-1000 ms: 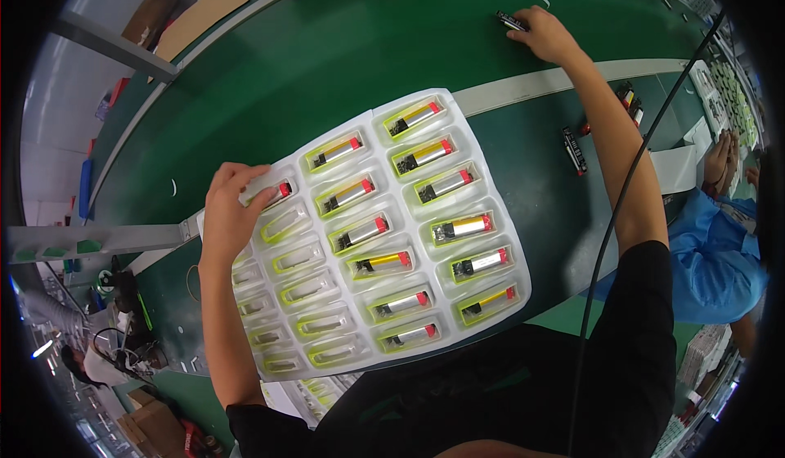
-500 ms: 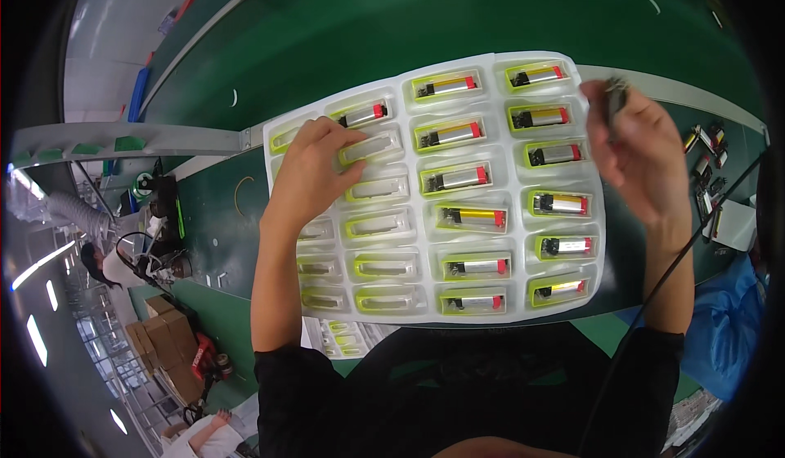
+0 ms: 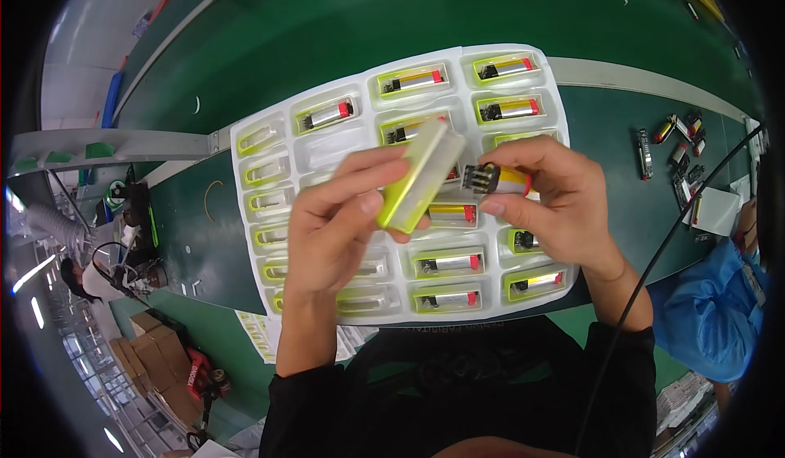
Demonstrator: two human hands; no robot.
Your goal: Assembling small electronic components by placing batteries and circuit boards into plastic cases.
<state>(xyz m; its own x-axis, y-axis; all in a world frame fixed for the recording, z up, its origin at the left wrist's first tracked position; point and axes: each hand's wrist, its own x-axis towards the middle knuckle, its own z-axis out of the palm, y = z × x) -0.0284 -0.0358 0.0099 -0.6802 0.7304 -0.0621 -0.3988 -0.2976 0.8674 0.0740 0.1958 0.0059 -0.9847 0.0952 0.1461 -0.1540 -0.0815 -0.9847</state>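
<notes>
A yellow-green and clear plastic case (image 3: pixel 422 177) is held slantwise by my left hand (image 3: pixel 339 221), its fingers and thumb closed on its sides. Close to its right, my right hand (image 3: pixel 568 200) pinches a silver battery (image 3: pixel 511 181) with a red end and a black pronged part facing the case. A small gap separates the two. Both hands are above a white moulded tray (image 3: pixel 331 150). Its right columns hold cases with batteries inside; most cases at the left have none. One pocket near the upper middle has no case. My hands hide some pockets.
Loose batteries and black parts (image 3: pixel 691 143) lie on the green table at right, near a white box (image 3: pixel 719 213). A black cable (image 3: pixel 658 282) crosses the right side. Someone in blue clothing (image 3: pixel 707 311) is at the right edge. A metal rail (image 3: pixel 638 78) runs behind the tray.
My left hand has lifted the case out of its tray pocket and moved right. My right hand has come in from the tray's right side with the battery, bringing both together.
</notes>
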